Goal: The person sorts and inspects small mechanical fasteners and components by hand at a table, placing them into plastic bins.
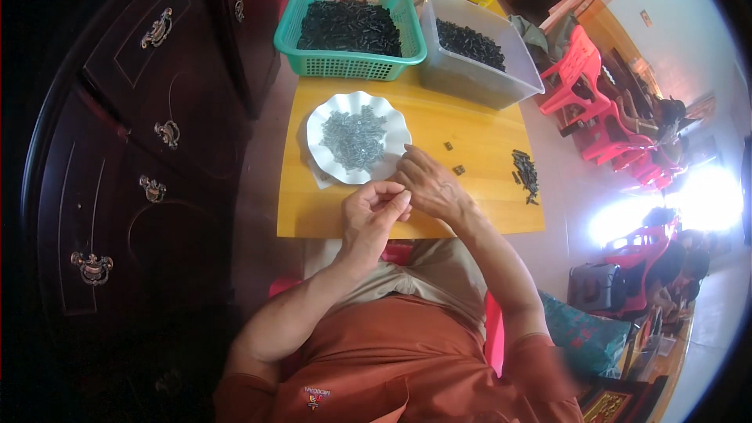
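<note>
My two hands meet just above the near part of the yellow table [478, 219], in front of a white scalloped plate [319, 121]. The plate carries a heap of small, shiny, clear or silvery pieces [354, 138]. My left hand [370, 215] is closed, its thumb and forefinger pinched together. My right hand [429, 182] lies against it with bent fingers, close to the plate's right rim. Whatever sits between the fingertips is hidden or too small to name. Right of my hands lie a small dark piece [448, 146] and a little dark cluster [459, 170].
A green basket [345, 67] and a translucent bin [478, 86], both with many small black parts, stand at the table's far side. Loose black parts [525, 176] lie by the right edge. Dark drawers [149, 133] rise at left; pink chairs [580, 70] stand at right.
</note>
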Tool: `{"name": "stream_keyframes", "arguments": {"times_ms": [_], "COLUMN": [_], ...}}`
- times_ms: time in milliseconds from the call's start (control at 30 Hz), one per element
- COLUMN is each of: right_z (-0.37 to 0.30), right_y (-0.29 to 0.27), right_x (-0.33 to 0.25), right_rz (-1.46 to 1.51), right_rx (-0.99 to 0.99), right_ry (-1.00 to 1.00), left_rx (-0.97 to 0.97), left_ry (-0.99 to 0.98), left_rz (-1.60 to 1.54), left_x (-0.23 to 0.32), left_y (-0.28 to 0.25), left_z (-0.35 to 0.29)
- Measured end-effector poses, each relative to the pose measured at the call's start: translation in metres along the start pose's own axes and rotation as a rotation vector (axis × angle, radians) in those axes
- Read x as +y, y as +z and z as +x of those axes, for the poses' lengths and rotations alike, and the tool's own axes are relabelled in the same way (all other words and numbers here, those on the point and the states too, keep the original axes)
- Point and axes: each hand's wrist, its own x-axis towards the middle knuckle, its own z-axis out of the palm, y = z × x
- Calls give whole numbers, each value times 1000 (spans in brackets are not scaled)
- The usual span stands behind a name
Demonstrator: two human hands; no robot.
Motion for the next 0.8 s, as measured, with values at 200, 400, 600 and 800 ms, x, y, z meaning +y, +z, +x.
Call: {"name": "stream_keyframes", "arguments": {"times_ms": [200,400,600,800], "right_z": [2,7,16,20], "right_y": [1,-7,-8,-3], "right_x": [-1,-2,2,2], "right_rz": [108,267,225,229], "right_rx": [57,48,-62,-98], "right_ry": [48,263,265,261], "left_rx": [2,3,5,-16], "left_ry": [-5,-39,-46,-57], "left_rz": [4,-6,3,-10], "left_x": [1,-3,-3,-1], "left_y": [-1,0,0,1], "left_z": [0,0,-2,-3]}}
